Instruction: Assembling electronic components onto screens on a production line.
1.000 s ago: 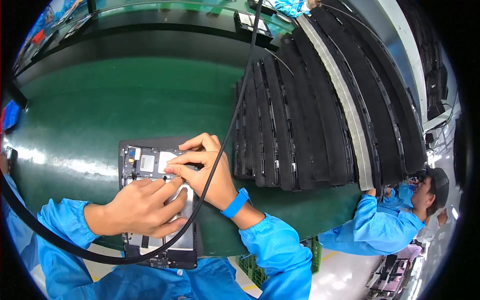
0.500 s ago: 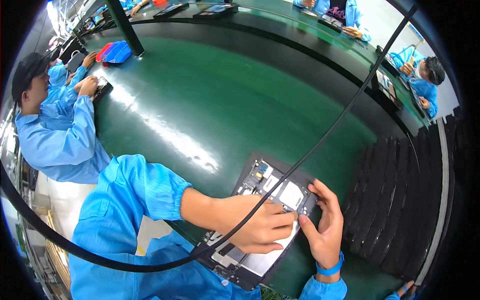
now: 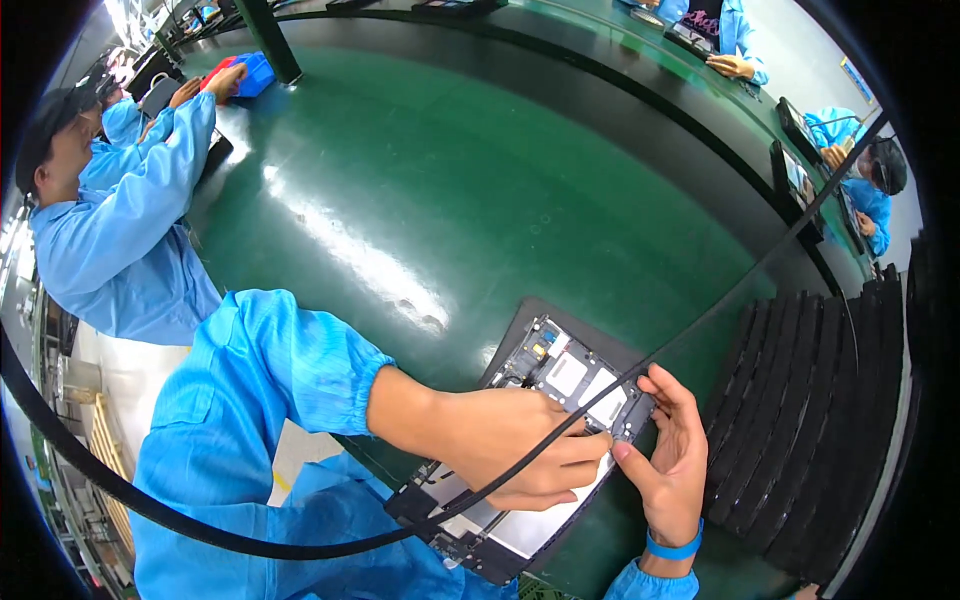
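Note:
An opened tablet (image 3: 567, 373), its circuit boards and pale inner parts bared, lies aslant on a dark pad (image 3: 522, 318) on the green bench. My left hand (image 3: 515, 450) reaches across it from the left. Its fingers are curled and pressed together over the tablet near the right edge; whatever they pinch is hidden. At that same edge my right hand (image 3: 672, 462), with a blue band on the wrist, grips the tablet's right corner. Its thumb lies close to my left fingertips, and its other fingers curl round the side.
A black cable (image 3: 540, 445) loops across the view in front of my hands. Many black slabs (image 3: 800, 420) stand in a row at the right. On the left a co-worker in blue (image 3: 120, 240) sits by a red and blue bin (image 3: 255, 75). Other people work across the bench.
The view has shifted a little, so the tablet and both hands sit slightly farther right. My hands keep nearly the same grip. The co-worker's hand on the left has reached out to the bin.

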A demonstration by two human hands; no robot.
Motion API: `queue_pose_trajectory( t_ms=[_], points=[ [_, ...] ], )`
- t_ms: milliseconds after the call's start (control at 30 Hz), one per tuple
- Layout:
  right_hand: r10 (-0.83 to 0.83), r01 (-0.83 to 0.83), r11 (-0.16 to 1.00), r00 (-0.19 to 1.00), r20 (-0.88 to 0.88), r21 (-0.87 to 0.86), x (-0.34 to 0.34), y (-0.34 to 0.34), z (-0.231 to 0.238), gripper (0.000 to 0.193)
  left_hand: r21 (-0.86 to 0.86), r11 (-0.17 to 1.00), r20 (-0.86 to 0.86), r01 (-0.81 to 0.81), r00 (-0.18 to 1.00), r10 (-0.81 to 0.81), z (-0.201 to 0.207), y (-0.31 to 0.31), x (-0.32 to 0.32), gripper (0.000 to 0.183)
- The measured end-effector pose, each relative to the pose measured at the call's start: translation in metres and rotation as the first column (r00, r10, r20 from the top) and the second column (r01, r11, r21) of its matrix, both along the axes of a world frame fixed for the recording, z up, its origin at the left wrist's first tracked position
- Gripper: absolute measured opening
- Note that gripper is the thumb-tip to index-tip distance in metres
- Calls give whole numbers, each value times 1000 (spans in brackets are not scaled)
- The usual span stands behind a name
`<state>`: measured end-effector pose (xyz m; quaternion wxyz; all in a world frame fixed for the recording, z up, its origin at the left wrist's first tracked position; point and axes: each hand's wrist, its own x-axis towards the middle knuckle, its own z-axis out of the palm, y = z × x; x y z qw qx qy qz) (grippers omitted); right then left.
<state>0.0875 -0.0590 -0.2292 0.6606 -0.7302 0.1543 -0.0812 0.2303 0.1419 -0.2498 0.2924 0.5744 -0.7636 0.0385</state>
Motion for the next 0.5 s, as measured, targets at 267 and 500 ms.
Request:
queue_pose_trajectory(
  t_ms=[267,500],
  points=[
    [-7,7,1000,1000,-1,-2,1,6,1,77,11,1000,-57,10,998,-9,-1,2,1,30],
    [25,-25,999,1000,0,-36,11,10,8,67,65,998,-7,4,1000,-4,5,5,7,30]
  ],
)
